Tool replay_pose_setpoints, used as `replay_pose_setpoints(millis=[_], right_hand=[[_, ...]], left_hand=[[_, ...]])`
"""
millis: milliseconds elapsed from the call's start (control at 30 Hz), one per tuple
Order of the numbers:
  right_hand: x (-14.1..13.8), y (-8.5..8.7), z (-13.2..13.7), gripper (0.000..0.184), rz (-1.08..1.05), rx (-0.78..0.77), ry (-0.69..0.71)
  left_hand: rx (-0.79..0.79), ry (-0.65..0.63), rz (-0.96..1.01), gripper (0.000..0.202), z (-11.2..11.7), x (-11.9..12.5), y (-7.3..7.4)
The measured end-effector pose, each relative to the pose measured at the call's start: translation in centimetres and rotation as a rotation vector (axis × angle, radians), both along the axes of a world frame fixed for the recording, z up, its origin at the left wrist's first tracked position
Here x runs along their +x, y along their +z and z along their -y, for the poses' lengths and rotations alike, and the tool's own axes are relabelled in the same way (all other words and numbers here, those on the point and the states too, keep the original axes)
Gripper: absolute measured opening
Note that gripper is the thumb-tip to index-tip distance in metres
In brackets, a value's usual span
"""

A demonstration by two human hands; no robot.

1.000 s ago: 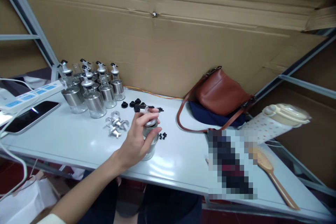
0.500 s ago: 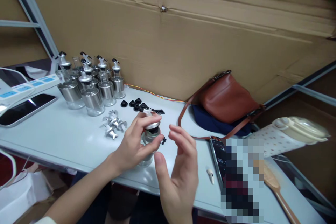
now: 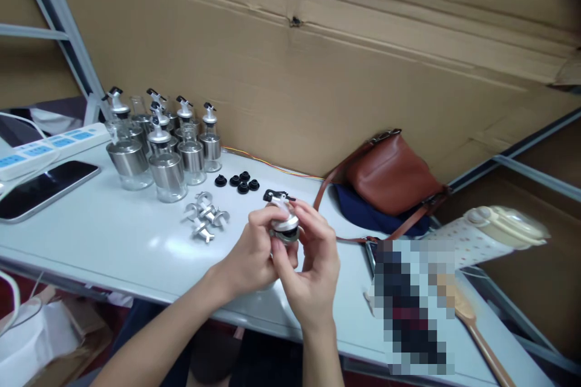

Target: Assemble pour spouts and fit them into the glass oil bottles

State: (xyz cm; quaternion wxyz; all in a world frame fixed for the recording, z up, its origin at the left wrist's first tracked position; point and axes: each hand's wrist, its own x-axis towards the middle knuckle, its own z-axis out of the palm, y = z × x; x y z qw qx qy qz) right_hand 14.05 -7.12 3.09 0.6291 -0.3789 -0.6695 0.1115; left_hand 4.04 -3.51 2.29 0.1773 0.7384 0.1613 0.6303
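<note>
Near the table's front edge, an oil bottle (image 3: 287, 237) is between my two hands, its glass body mostly hidden by my fingers. Its silver pourer cap (image 3: 284, 222) with a black-tipped spout sits at the mouth, above a dark collar. My left hand (image 3: 255, 253) is closed around the cap and neck from the left. From the right, my right hand (image 3: 312, 263) grips the same neck, fingers behind and thumb in front. Left of them lie several loose silver pourer parts (image 3: 206, 214). Several black stoppers (image 3: 243, 187) are grouped behind these.
Several steel-sleeved glass bottles (image 3: 167, 172) stand at the back left, many with pourers. A phone (image 3: 49, 189) and a power strip (image 3: 59, 142) lie at far left. To the right are a brown bag (image 3: 393, 175), a dotted flask (image 3: 481, 236) and a wooden spoon (image 3: 476, 326).
My right hand has moved from open beside the bottle to gripping its neck. The bottle and my left hand have shifted slightly right and the view has tilted a little.
</note>
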Motion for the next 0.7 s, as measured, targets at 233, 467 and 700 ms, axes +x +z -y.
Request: replay_pose_setpoints(millis=[233,467,700], right_hand=[[-0.4,-0.5,-0.4,0.051,0.050,0.064,-0.031],[-1.2,-1.0,-1.0,0.044,-0.027,0.122,-0.080],[-1.8,-0.7,-1.3,0.039,-0.134,0.145,-0.108]], left_hand=[[-0.113,-0.141,0.068,0.051,0.1,0.2,-1.0],[-0.228,-0.137,0.097,0.047,0.6,0.3,-1.5],[-0.286,-0.139,0.107,0.044,0.7,0.2,-1.5]])
